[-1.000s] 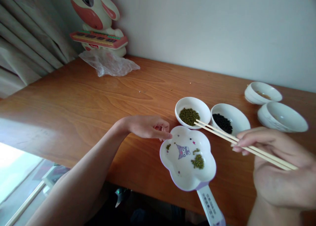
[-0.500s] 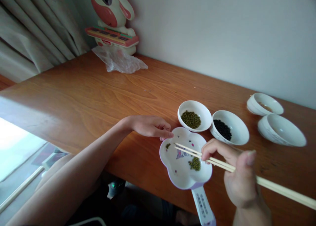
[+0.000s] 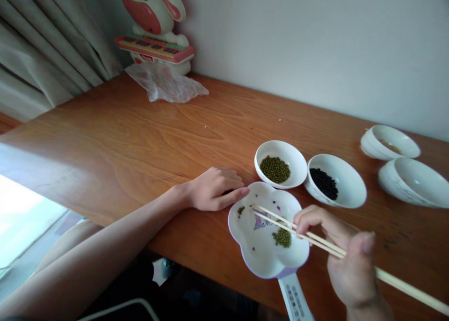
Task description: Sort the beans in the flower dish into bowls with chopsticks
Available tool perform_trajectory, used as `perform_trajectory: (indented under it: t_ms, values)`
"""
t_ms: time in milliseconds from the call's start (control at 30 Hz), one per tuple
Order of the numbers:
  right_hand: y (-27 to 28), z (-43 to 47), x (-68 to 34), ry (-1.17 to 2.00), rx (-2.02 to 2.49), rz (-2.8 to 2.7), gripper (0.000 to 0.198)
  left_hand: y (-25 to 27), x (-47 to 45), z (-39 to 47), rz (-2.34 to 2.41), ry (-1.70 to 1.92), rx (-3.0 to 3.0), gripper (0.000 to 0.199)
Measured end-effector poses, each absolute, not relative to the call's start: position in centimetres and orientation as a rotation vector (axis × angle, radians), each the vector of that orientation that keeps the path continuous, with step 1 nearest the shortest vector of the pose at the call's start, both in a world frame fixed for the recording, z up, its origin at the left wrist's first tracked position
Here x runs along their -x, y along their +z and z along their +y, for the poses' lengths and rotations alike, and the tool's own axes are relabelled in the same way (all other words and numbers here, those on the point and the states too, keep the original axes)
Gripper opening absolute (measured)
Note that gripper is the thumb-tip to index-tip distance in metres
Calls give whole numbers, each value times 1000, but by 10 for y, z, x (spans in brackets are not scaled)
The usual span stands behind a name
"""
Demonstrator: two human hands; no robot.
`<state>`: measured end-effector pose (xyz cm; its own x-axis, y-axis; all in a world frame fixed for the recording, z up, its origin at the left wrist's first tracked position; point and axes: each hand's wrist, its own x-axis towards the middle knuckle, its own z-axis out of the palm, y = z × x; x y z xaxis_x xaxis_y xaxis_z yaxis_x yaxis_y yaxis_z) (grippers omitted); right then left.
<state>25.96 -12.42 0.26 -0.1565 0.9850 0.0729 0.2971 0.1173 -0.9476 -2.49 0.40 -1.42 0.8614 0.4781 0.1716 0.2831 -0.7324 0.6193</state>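
My right hand (image 3: 345, 253) holds a pair of pale chopsticks (image 3: 317, 242), fingers wrapped round the shafts. Their slightly parted tips are over a white, purple-rimmed, flower-shaped dipper (image 3: 261, 258) with a handle. A tiny speck shows at the tips; whether it is gripped I cannot tell. Inside the dipper, a cluster of green beans (image 3: 282, 237) sits right of the printed cartoon, and a few more beans (image 3: 240, 210) are near the left rim. My left hand (image 3: 217, 190) rests on the table, its thumb over the dipper's upper left rim and its fingers curled outside.
Beyond the dipper stand a white bowl (image 3: 297, 164) of green beans and a white bowl (image 3: 351, 185) of black beans. Two more white bowls, one farther back (image 3: 403, 138) and one nearer (image 3: 417, 183), are at right. A plastic bag (image 3: 168, 84) lies by a toy keyboard (image 3: 156, 49).
The chopstick tips have spread a little apart over the dipper. My left hand's fingers have curled and settled lower, with the thumb still at the rim. The view has shifted slightly.
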Motion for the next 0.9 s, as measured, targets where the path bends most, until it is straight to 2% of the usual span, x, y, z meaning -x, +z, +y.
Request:
perform_trajectory:
  t_ms: [167,400,900]
  values:
    - [-8,-136,-265,1081,1227,-1589,77,-19,23,2,496,464,-2505,41]
    - [-12,-142,-268,1086,1242,-1622,81,-19,22,3,489,472,-2568,40]
    - [-13,-137,-266,907,1144,-1712,60,-20,20,1,525,396,-2636,41]
